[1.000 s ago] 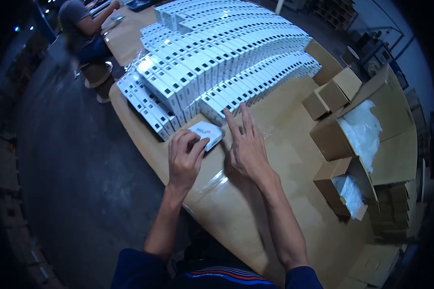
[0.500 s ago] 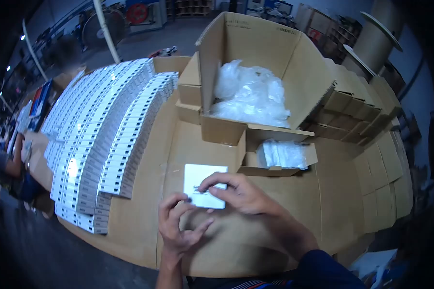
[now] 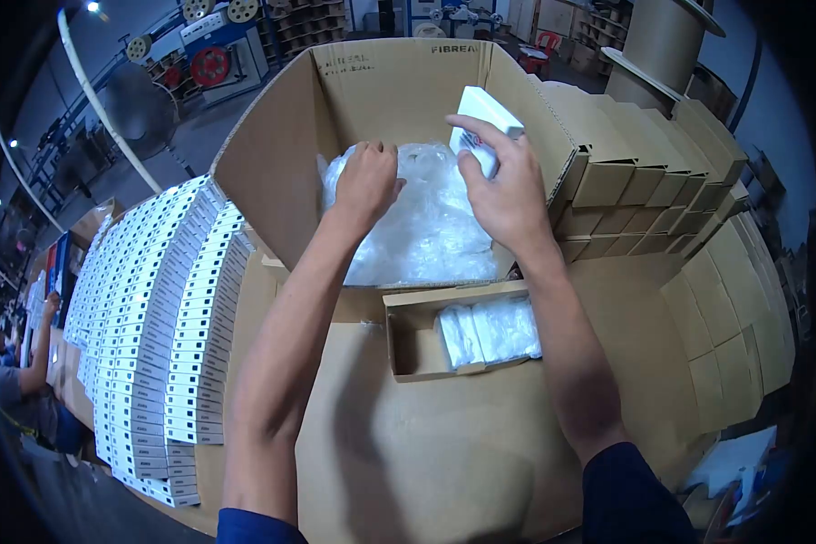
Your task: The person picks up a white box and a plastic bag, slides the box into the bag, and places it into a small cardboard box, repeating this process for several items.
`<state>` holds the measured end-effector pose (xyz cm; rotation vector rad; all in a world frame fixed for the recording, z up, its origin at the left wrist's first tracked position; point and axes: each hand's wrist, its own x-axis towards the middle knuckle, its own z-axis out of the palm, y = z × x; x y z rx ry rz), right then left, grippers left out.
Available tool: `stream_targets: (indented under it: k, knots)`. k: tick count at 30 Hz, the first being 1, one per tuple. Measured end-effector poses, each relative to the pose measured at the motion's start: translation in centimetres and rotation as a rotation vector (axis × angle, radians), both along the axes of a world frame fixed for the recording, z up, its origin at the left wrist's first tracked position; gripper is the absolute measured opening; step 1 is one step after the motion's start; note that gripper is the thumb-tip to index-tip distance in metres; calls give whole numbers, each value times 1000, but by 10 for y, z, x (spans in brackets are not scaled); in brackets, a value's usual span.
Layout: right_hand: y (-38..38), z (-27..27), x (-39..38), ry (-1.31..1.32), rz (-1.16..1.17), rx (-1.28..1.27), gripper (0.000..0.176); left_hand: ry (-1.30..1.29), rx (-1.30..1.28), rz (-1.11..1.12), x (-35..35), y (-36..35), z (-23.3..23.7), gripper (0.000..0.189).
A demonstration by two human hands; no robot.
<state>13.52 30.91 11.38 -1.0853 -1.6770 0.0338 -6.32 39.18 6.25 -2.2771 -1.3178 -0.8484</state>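
My right hand point(image 3: 510, 192) grips a flat white box point(image 3: 490, 113) between thumb and fingers, holding it tilted near the right wall of a large open cardboard box point(image 3: 399, 77). Inside that box lies a heap of clear plastic bags point(image 3: 422, 238). Over the heap's left side is my left hand point(image 3: 366, 186), its fingers curled down and closed; what they hold, if anything, is hidden. Below my hands, a small open carton point(image 3: 416, 352) contains several plastic-wrapped packs point(image 3: 494, 334), and its right end is partly behind my right forearm.
Tall rows of white boxes point(image 3: 140, 335) stand at the left of the cardboard-covered table point(image 3: 408, 453). Folded brown cartons point(image 3: 653, 172) are stacked at the right. Another person's arm point(image 3: 38, 349) shows at the far left. Behind are machines and a large spool point(image 3: 653, 50).
Both hands have moved forward from the table to the large box. The white box, earlier flat on the table under my fingers, is now lifted in my right hand. The view has shifted.
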Motion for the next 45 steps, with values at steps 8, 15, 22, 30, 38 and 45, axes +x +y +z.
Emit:
stream_targets:
  k: [8, 15, 22, 30, 38, 45]
  knots:
    - [22, -11, 9, -130, 105, -191, 55, -266, -330, -188, -15, -51, 52, 16]
    - [-38, 10, 8, -260, 383, -220, 25, -522, -369, -277, -41, -135, 108, 13]
    - [-158, -26, -10, 229, 329, -212, 27, -1659, -343, -590, -39, -251, 42, 32]
    - [-295, -137, -51, 423, 158, -408, 30, -1751, -312, -37, 67, -381, -73, 26]
    - [-356, -185, -3, 613, 414, -812, 22, -1710, -443, -16, 39, -436, -112, 32]
    - [-366, -186, -7, 723, 479, -734, 20, -1593, -493, -100, 34, -466, -127, 41]
